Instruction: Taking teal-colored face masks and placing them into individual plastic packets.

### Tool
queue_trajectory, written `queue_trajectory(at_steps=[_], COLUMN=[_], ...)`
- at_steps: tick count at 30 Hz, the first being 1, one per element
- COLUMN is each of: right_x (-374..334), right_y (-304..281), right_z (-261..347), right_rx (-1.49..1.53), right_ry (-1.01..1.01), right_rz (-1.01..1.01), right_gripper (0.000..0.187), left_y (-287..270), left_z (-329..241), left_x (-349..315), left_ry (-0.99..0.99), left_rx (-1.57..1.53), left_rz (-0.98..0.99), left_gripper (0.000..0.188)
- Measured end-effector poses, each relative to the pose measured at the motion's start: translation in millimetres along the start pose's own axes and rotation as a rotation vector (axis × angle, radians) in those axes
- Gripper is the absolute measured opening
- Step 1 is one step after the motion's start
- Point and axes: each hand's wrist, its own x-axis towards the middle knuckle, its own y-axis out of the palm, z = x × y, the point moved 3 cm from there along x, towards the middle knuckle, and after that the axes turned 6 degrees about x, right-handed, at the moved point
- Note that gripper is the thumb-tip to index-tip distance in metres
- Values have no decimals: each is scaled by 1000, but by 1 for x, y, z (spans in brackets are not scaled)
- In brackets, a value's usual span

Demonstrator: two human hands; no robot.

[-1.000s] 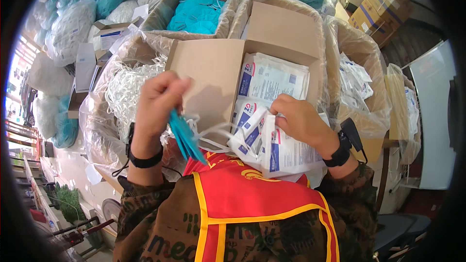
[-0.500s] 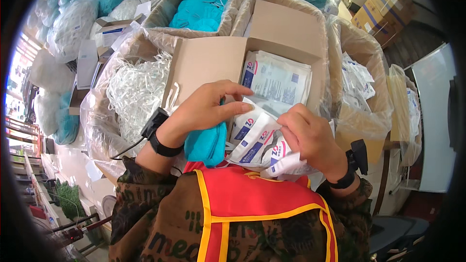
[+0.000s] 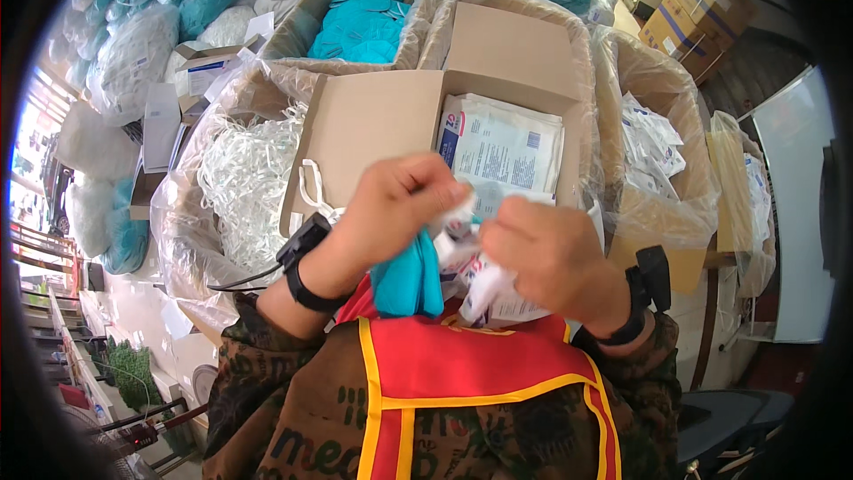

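Observation:
Over an open cardboard box, my left hand is closed, thumb and fingertips pinching the edge of a white printed packet. Folded turquoise fabric pieces, perhaps masks, hang under its palm. White straps show beside the left wrist. My right hand is closed on the packet's other side, fingers curled in. Between the hands the packet is crumpled and smeared by motion, with a bit of turquoise showing. Flat white packets lie in the brown box just beyond.
Plastic-lined bins surround the box: white straps at left, turquoise pieces behind, white packets at right. Filled bags are heaped at the far left. Cartons stand at the back right, near a white board.
Both hands have drawn closer together, the left moving right with the turquoise pieces. The packet between them, flatter before, is now crumpled. White straps have come into view beside the left wrist.

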Motion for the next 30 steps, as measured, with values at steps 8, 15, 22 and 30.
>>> queue_trajectory(at_steps=[8, 15, 22, 30], right_x=[-27, -35, -28, -87], right_y=[-30, -29, -17, -67], right_z=[25, 13, 21, -42], right_rx=[335, 88, 95, 401], right_ry=[-37, 4, -98, 288], right_rz=[-88, -230, -146, -369], right_gripper=[19, 17, 15, 7], left_y=[-44, -35, 3, -12], left_z=[54, -7, -34, -16], left_x=[35, 7, -13, -5], left_ry=[14, 146, 306, 210], left_rx=[219, 801, 583, 71], left_rz=[-304, -304, 191, 206], left_gripper=[21, 30, 48, 24])
